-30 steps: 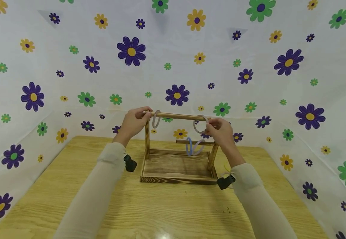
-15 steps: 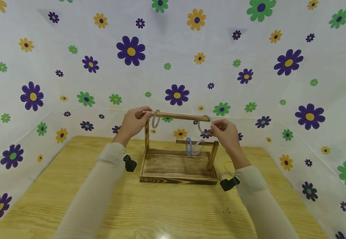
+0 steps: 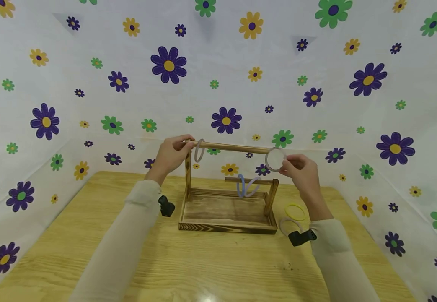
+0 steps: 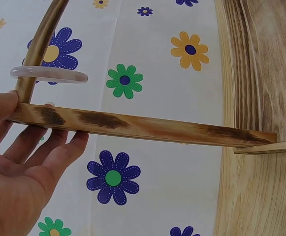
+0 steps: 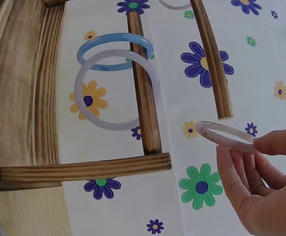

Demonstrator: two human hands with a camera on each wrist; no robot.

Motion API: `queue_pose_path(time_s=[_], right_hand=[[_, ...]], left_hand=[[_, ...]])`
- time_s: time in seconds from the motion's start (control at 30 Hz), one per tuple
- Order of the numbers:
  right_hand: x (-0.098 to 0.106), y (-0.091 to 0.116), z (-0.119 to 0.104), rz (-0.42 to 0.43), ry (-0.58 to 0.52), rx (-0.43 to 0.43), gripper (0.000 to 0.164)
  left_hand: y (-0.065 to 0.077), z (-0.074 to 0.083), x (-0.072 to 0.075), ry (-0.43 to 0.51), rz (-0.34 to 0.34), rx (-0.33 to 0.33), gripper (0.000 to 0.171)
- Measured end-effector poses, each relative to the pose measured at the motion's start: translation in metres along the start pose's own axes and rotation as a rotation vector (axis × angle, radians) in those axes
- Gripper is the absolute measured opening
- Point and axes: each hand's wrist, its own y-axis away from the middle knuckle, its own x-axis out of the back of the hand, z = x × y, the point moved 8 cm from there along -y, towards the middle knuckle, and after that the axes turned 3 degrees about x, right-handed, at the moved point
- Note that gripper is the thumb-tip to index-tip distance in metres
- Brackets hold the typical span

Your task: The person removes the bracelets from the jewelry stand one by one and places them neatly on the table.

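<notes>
My right hand (image 3: pixel 302 174) pinches a pale, translucent bangle (image 5: pixel 226 142) between thumb and fingers. In the right wrist view it sits just off the free end of the upper rod (image 5: pixel 212 64) of a wooden bangle stand (image 3: pixel 226 229). My left hand (image 3: pixel 171 155) grips the top of the stand's tall left post (image 4: pixel 133 125), thumb on one side and fingers on the other. Close to that hand, another pale bangle (image 4: pixel 54 74) hangs on the upper rod. A blue bangle (image 5: pixel 115 37) and a lavender bangle (image 5: pixel 78 91) hang on the lower rod (image 5: pixel 145 98).
On the wooden table (image 3: pixel 210 264), right of the stand, lie a yellow bangle (image 3: pixel 287 209) and a pale bangle (image 3: pixel 282 228), the latter partly behind the wrist camera (image 3: pixel 302 238). A flower-patterned white sheet (image 3: pixel 218 96) surrounds the table at the back and sides.
My right hand has moved right along the upper rod with the pale bangle, bringing it past the rod's free end. The left hand stays on the post.
</notes>
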Motion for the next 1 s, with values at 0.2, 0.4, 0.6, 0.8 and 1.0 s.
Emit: queue_pose_path(time_s=[0.2,0.4,0.6,0.8,1.0], right_hand=[[0.014,0.010,0.006,0.008,-0.013,-0.023,0.034],[0.021,0.021,0.012,0.003,-0.031,-0.038,0.034],[0.029,0.031,0.018,0.021,-0.032,-0.033,0.031],[0.036,0.040,0.024,0.031,-0.065,-0.029,0.025],[0.046,0.046,0.032,0.025,-0.063,-0.039,0.024]], left_hand=[[-0.001,0.001,0.000,-0.006,-0.005,-0.001,0.035],[-0.002,0.002,0.001,0.009,-0.001,0.020,0.035],[0.000,-0.003,0.001,0.006,0.008,0.054,0.035],[0.001,-0.005,0.000,-0.006,0.006,0.057,0.031],[-0.002,-0.001,0.001,-0.014,0.009,0.045,0.031]])
